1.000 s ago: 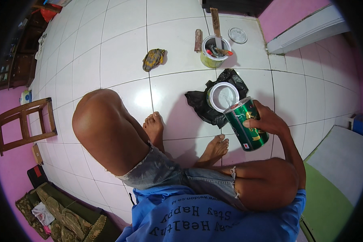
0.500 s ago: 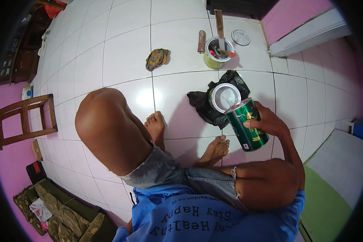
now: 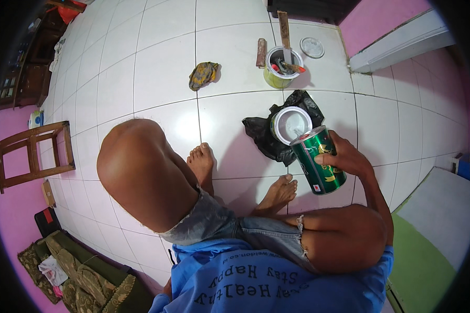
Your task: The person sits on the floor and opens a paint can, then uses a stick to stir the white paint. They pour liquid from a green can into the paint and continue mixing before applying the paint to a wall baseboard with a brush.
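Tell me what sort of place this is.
Probably a room in a home, perhaps a living room: a dark wooden cabinet stands at the upper left, and what looks like a green upholstered sofa at the lower left, around a white tiled floor.

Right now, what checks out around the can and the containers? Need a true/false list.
1. The right hand grips the green can. True.
2. The green can stands upright. False: it is tilted toward the white-rimmed container.
3. Black plastic lies under the white-rimmed container. True.
4. The round lid lies to the right of the yellow-green pail. True.
5. The yellow-and-grey bundle is inside the yellow-green pail. False: it lies on the floor, left of the pail.
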